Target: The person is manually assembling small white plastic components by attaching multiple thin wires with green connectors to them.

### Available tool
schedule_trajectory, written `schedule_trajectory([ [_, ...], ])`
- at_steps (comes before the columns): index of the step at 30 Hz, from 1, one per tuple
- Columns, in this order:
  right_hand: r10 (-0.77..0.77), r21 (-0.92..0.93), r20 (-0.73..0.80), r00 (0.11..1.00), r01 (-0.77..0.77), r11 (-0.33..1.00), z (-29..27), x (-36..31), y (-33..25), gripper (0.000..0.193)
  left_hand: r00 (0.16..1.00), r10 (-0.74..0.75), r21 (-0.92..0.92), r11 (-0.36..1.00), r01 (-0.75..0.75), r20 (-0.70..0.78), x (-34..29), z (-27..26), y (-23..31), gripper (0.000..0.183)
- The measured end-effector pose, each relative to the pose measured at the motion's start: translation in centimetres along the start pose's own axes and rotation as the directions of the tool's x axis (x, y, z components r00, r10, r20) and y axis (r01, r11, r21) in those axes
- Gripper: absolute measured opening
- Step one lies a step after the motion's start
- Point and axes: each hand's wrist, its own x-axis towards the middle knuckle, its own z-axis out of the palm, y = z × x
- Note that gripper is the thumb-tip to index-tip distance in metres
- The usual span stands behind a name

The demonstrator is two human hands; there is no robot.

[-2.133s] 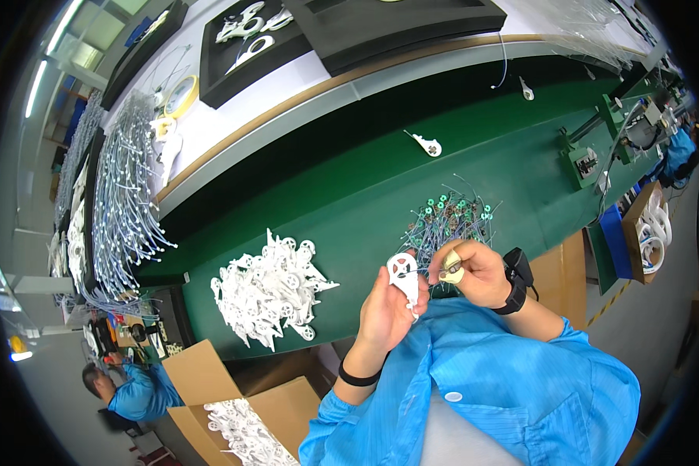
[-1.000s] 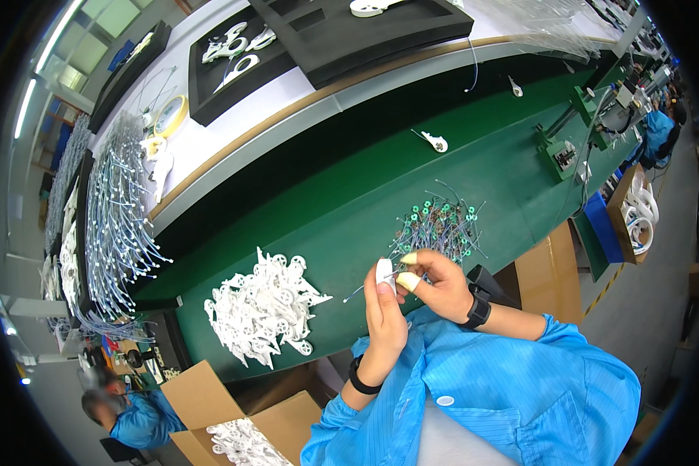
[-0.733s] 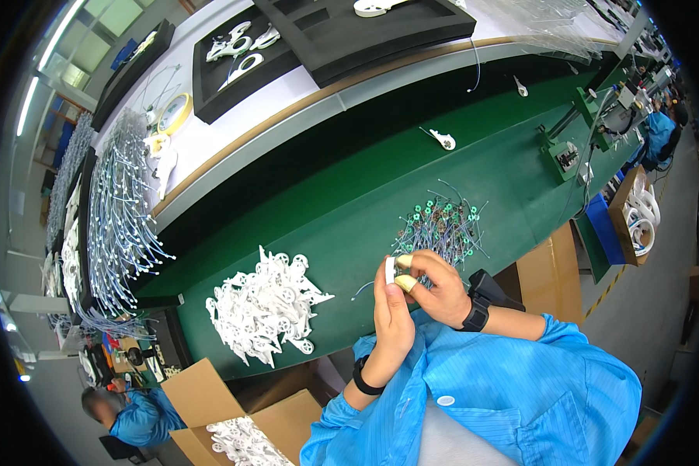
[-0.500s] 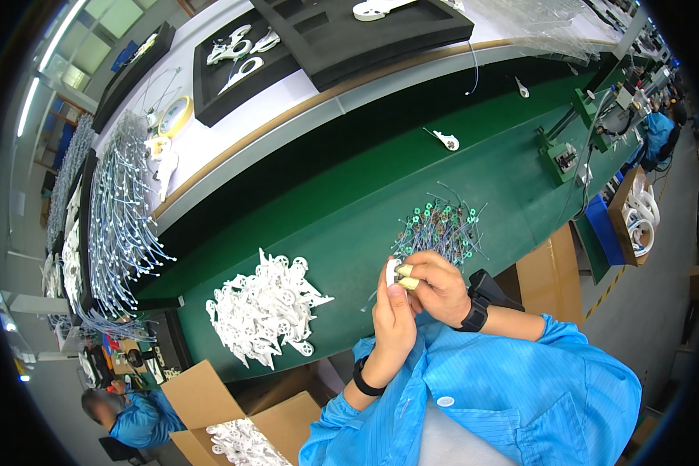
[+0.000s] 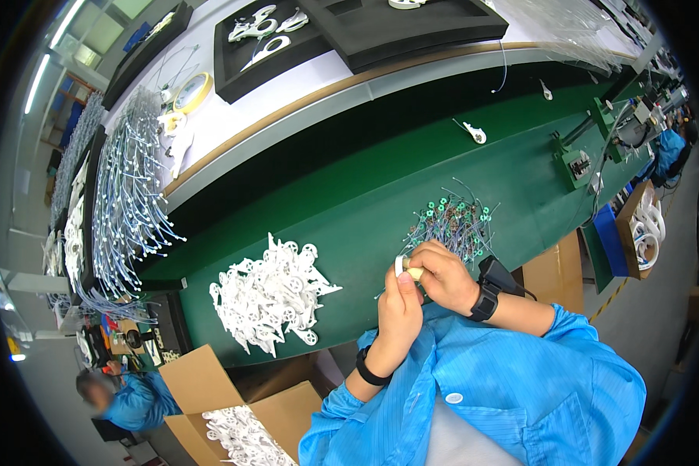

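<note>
My left hand is closed around a small white plastic part, held upright above the near edge of the green bench. My right hand meets it from the right, thumb and fingers pinched against the part. Pale yellow covers sit on fingertips of that hand, and whatever small piece lies under them is hidden. Just beyond my hands is a pile of thin bluish wires with green ring-shaped ends. Left of my hands lies a heap of white plastic parts, each with a round spoked end.
An open cardboard box of white parts stands lower left. Above the bench, a shelf holds black foam trays, a tape roll and hanging wire bundles. A green bench fixture stands at right. Another person sits far left.
The view has shifted, so the bench things appear slightly farther right and higher. Both hands stay together on the white part, which now shows more of its narrow edge.
</note>
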Motion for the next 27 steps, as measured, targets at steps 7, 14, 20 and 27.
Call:
schedule_trajectory([
  [7, -0.137, -0.071, 0.038, 0.990, 0.139, 0.988, 0.1, 1.3, -0.6, 0.015, 0.972, -0.213, -0.304, 0.924, 0.233, 0.097, 0.1, -1.5, 0.8, 0.046],
  [14, -0.072, -0.082, 0.031, 0.997, 0.074, 0.994, 1.1, 0.8, 0.1, 0.017, 0.994, 0.074, -0.013, 0.997, -0.075, -0.082, 0.7, -0.3, -1.0, 0.044],
  [20, -0.004, -0.034, 0.091, 0.996, 0.007, 0.999, -0.2, 2.0, -1.3, 0.021, 0.912, -0.272, -0.694, 0.591, 0.410, 0.307, 1.5, -3.1, -0.3, 0.057],
  [27, 0.006, 0.046, 0.156, 0.988, -0.013, 0.999, -1.4, 2.3, -2.0, 0.027, 0.898, -0.297, -0.702, 0.560, 0.440, 0.325, 1.5, -3.6, 0.4, 0.063],
])
